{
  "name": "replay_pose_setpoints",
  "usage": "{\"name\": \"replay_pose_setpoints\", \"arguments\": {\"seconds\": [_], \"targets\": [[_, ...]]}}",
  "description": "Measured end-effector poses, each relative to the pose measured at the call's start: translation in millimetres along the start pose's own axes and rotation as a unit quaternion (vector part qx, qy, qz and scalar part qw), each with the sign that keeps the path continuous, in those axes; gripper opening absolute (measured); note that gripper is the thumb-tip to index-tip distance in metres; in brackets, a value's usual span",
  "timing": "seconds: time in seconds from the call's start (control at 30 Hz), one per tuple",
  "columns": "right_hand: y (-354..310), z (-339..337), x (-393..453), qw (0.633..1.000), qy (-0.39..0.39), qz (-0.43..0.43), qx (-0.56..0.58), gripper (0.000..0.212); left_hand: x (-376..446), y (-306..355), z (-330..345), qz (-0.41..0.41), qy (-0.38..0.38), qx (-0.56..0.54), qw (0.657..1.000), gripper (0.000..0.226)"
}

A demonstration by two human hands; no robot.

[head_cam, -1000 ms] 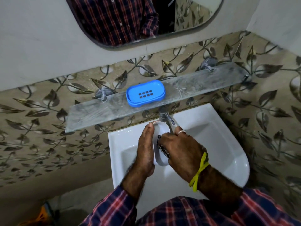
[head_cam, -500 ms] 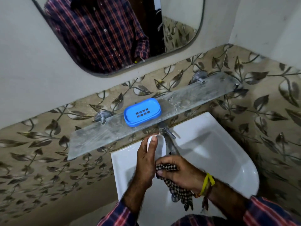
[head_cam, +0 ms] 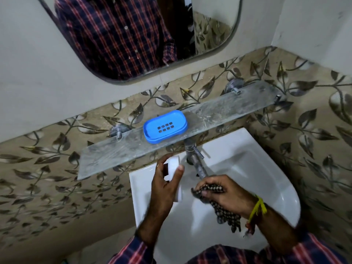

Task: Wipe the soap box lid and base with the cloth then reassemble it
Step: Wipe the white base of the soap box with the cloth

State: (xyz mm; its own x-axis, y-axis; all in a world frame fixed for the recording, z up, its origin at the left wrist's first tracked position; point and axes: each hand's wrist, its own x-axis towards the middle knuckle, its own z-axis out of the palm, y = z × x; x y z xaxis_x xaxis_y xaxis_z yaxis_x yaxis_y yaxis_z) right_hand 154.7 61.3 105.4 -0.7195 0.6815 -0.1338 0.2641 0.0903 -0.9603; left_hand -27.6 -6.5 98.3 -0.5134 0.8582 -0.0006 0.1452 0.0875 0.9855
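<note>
You have one view, from the camera on your head: it looks forward and steeply down, close over the sink [head_cam: 266, 180], with shelf [head_cam: 118, 153] and mirror [head_cam: 215, 31] beyond.

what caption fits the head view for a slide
Left hand holds white soap box part, right hand grips checked cloth over sink.

White sink [head_cam: 266, 168] with metal tap [head_cam: 196, 161], glass shelf [head_cam: 228, 109] above, rounded mirror [head_cam: 209, 35], leaf-patterned wall tiles [head_cam: 304, 130]
</note>
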Motion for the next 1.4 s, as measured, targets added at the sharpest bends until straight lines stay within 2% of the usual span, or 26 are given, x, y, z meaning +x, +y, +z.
{"name": "replay_pose_setpoints", "arguments": {"seconds": [0.1, 0.17, 0.3, 0.4, 0.5, 0.6, 0.7, 0.73, 0.83, 0.93, 1.07, 1.13, 1.23, 1.33, 1.4], "targets": [[12, -12, -1, 0.994, 0.099, 0.002, -0.046, 0.016, -16, -11, -1, -0.041, -0.018, -0.001, 0.999, 0.08], [14, -15, -1, 0.987, 0.159, -0.004, -0.011, 0.016, -24, -18, -1, -0.073, -0.009, 0.022, 0.997, 0.096], [7, -1, -2, 0.972, 0.228, -0.05, 0.005, 0.02, -32, -24, -3, -0.083, -0.016, 0.06, 0.995, 0.083], [-6, 7, -3, 0.965, 0.216, -0.14, -0.05, 0.027, -34, -19, -6, -0.073, -0.022, 0.042, 0.996, 0.075], [-21, 12, 1, 0.958, 0.198, -0.194, -0.073, 0.028, -36, -13, -6, -0.08, -0.019, -0.05, 0.995, 0.069], [-29, 18, 2, 0.951, 0.203, -0.216, -0.091, 0.027, -35, -9, -2, -0.107, 0.057, -0.146, 0.982, 0.061], [-33, 27, 0, 0.952, 0.188, -0.219, -0.099, 0.024, -31, -5, 5, -0.112, 0.151, -0.149, 0.971, 0.037], [-35, 30, 0, 0.957, 0.179, -0.207, -0.099, 0.022, -31, -3, 8, -0.101, 0.166, -0.144, 0.97, 0.04], [-42, 32, 1, 0.957, 0.18, -0.181, -0.139, 0.024, -33, -2, 14, -0.079, 0.163, -0.169, 0.969, 0.071], [-45, 22, 3, 0.955, 0.181, -0.166, -0.165, 0.025, -37, -7, 9, -0.076, 0.113, -0.176, 0.975, 0.066], [-45, 10, 4, 0.965, 0.153, -0.149, -0.152, 0.024, -44, -14, -4, -0.07, 0.014, -0.11, 0.991, 0.056], [-44, 12, 5, 0.963, 0.143, -0.156, -0.168, 0.022, -46, -12, -4, -0.054, -0.005, -0.056, 0.997, 0.045], [-41, 23, 6, 0.963, 0.144, -0.156, -0.165, 0.022, -46, -7, -1, -0.021, 0.004, 0.045, 0.999, 0.03], [-40, 33, 5, 0.952, 0.129, -0.178, -0.212, 0.029, -45, 2, 3, 0.047, 0.033, 0.186, 0.981, 0.011], [-40, 37, 2, 0.942, 0.119, -0.197, -0.243, 0.041, -42, 5, 2, 0.05, 0.046, 0.209, 0.976, 0.019]]}}
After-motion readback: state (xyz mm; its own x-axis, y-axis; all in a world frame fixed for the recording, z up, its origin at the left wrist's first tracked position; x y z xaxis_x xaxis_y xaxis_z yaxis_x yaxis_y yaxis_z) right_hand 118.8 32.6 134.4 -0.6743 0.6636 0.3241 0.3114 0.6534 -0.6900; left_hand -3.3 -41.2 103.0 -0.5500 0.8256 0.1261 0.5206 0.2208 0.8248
